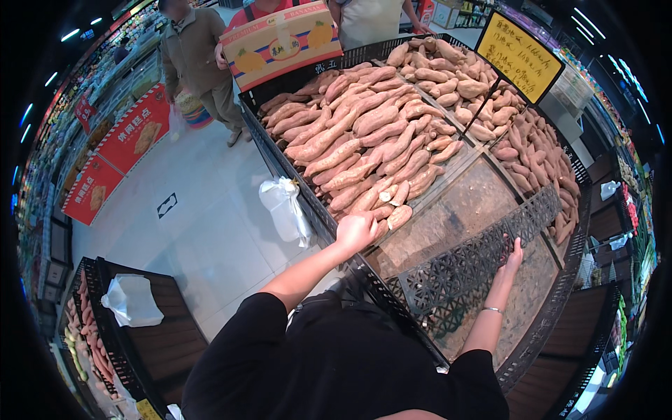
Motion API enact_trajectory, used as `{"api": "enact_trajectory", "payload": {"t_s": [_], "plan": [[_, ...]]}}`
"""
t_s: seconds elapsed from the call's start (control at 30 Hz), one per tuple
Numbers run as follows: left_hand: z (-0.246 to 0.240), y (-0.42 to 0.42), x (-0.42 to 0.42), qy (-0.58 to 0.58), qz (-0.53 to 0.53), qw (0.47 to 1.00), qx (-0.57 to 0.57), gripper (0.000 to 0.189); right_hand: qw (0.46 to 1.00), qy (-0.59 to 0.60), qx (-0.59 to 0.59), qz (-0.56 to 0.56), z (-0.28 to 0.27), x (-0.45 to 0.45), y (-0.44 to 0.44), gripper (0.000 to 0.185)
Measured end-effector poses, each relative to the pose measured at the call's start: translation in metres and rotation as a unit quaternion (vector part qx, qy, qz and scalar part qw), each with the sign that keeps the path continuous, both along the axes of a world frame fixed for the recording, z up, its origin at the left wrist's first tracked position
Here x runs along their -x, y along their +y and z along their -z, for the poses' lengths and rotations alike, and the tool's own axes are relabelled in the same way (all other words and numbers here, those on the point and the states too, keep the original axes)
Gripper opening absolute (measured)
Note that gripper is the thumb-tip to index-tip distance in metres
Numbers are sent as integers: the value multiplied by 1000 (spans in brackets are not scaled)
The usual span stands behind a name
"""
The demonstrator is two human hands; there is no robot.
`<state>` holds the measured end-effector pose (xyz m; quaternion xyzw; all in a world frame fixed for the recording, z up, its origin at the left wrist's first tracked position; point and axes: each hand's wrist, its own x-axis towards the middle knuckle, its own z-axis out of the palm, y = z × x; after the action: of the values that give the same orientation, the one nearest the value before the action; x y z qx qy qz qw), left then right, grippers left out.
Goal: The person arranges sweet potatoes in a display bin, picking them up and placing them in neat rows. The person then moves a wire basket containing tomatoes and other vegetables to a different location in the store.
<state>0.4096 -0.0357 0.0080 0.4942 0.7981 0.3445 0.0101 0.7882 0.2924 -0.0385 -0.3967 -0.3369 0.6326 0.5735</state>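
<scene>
Before me is a large produce bin with a black perforated rim (247, 123). My left hand (357, 231) rests with curled fingers at the near edge of a big heap of sweet potatoes (362, 126); whether it grips one cannot be told. A cut or broken sweet potato (400, 216) lies just beside it. My right hand (510, 257) holds a black plastic lattice panel (472, 262) at its lower edge. The panel slants over the brown bin floor (462, 210), its upper end beside a second sweet potato heap (541, 157).
A third heap (451, 73) lies at the back, near a yellow price sign (517, 55) on a stand. A person holds a cardboard box (283, 44) at the bin's far side; others stand nearby. White plastic bags (286, 210) hang at the left rim.
</scene>
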Motion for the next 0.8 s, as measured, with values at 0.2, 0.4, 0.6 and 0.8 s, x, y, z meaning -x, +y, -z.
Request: {"api": "enact_trajectory", "payload": {"t_s": [0.2,0.4,0.6,0.8], "plan": [[-15,-3,1,-29,43,999,18,28,999,-31,10,7,-31,9,-27,31],[-6,-1,2,-26,86,996,-18,33,995,-87,6,44,-74,-3,-52,42],[17,1,8,32,106,993,-46,20,991,-69,-8,119,-95,-20,-73,22],[18,-3,14,-21,185,983,-3,16,976,-22,-28,213,-108,-18,-99,30]]}}
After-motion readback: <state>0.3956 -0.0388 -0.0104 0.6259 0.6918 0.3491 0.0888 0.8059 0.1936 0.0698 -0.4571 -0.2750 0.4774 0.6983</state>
